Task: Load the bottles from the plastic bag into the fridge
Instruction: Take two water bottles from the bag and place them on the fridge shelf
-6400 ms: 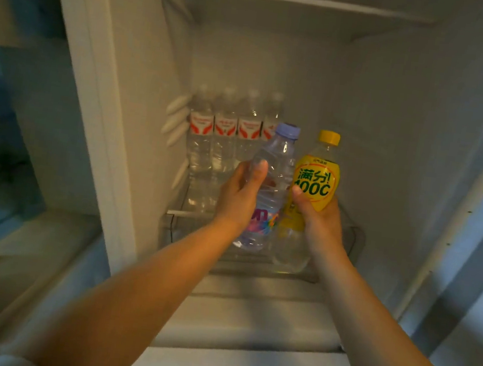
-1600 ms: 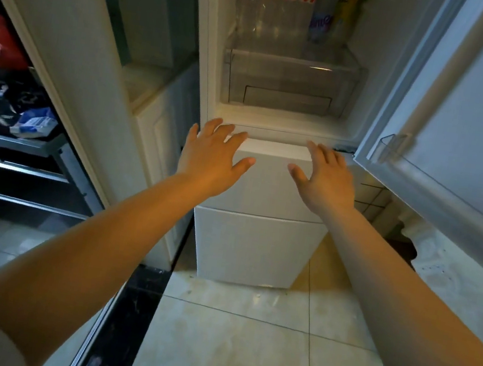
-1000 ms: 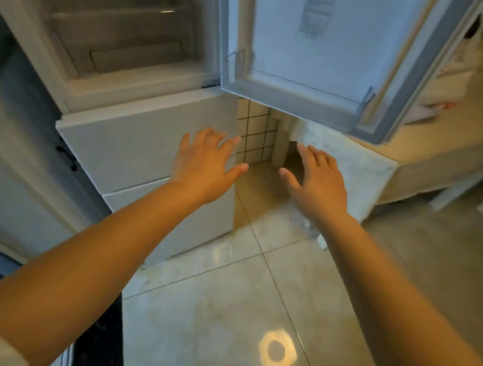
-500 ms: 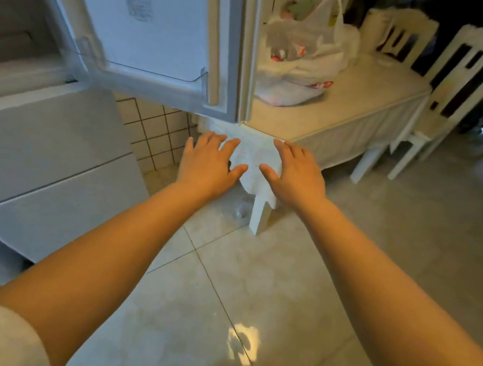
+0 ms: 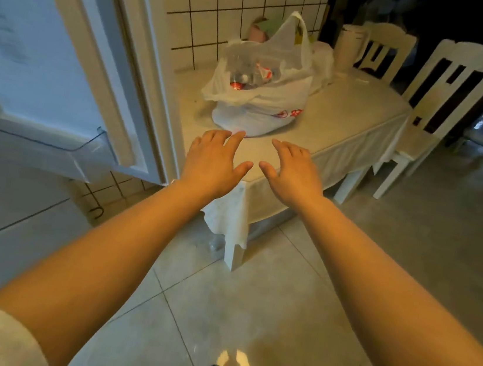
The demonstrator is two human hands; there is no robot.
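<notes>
Both hands reach out palm-down with fingers straight and slightly spread, and neither has hold of anything. The left hand (image 5: 213, 160) and the right hand (image 5: 292, 172) are side by side, thumbs nearly meeting, over the near edge of the table (image 5: 356, 121). On that table, just beyond the fingertips and apart from them, sits the white plastic bag (image 5: 263, 102), its mouth gaping toward the camera and one handle loop standing up. Clear bottles (image 5: 248, 74) with red-and-white labels lie inside the bag; how many I cannot tell. Behind the bag, against the tiled wall (image 5: 226, 5), something pink and green shows only as a blur. A pale cloth (image 5: 230, 212) covers the table and hangs over its near corner. At the far end of the table stand two white chairs (image 5: 443, 86). To the left of the table, the open fridge door (image 5: 65, 67) shows its inner side with a clear shelf rail.
</notes>
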